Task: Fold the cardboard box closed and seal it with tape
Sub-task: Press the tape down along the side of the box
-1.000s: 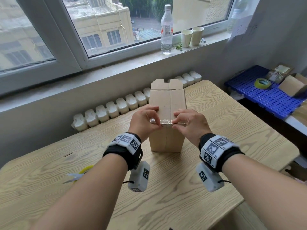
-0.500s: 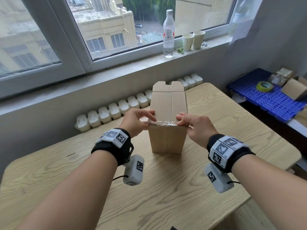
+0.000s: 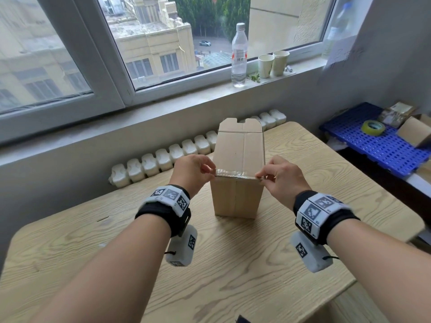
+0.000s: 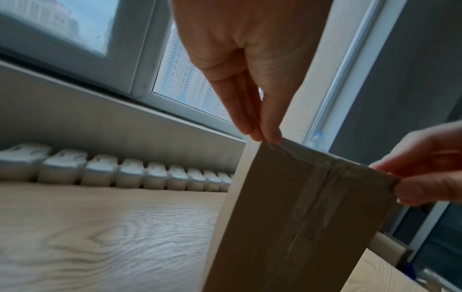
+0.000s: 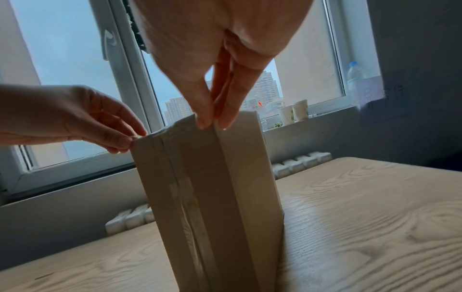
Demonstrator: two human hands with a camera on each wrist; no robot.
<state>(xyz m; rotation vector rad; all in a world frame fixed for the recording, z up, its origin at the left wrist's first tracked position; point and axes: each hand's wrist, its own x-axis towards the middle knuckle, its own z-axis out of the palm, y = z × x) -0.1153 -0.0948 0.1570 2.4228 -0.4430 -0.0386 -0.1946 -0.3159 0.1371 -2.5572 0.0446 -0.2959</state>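
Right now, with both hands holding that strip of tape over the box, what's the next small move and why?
Probably press the tape strip down onto the cardboard box. The left hand and right hand pinch its ends, stretched across the near top edge, and the left end looks lifted.

— What's the box (image 3: pixel 240 164) at frame centre made of?
— Matt brown cardboard, with a glossy, wrinkled strip of clear tape (image 3: pixel 235 174) across its near top edge.
— And the bench (image 3: pixel 233 264)?
— Pale wood grain, smooth with a slight sheen. At the upper right, a clear plastic bottle (image 3: pixel 239 59) and matt paper cups (image 3: pixel 273 64).
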